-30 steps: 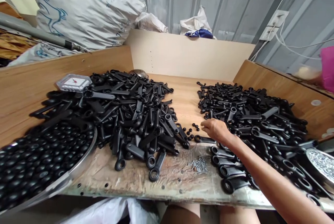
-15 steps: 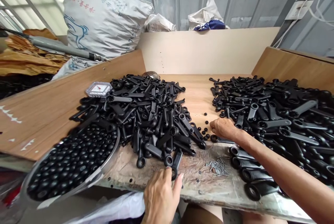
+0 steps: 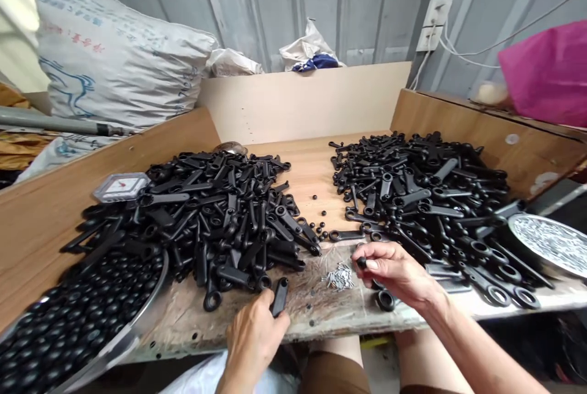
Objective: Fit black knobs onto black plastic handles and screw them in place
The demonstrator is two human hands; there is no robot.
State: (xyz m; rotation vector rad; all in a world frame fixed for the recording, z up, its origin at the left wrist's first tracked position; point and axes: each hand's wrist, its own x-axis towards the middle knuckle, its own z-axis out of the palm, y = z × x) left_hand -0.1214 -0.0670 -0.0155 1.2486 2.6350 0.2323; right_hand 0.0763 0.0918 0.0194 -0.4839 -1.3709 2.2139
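My left hand [image 3: 257,334] is closed at the table's front edge, holding a black crank arm [image 3: 280,297] that points up between thumb and fingers. Between the thumb and fingertips of my right hand [image 3: 397,270] is a small black knob [image 3: 362,262]. A little heap of short metal pins [image 3: 339,277] lies between the two hands. Behind my left hand spreads a pile of black crank arms with ring ends [image 3: 220,216]. Another such pile [image 3: 413,192] lies beyond my right hand, and a few arms beneath that hand are partly hidden by it.
Several loose black knobs [image 3: 323,213] lie between the piles. A basin [image 3: 158,287] full of round black knobs stands at the left front, a bowl [image 3: 523,241] of metal pins at the right. A small clear clock [image 3: 121,186] sits by the left pile. Wooden boards [image 3: 307,100] wall the table.
The view has turned right. My right hand has come back from the loose knobs towards the front, now with a knob in its fingers. My left hand has drawn a crank arm off the pile's edge.
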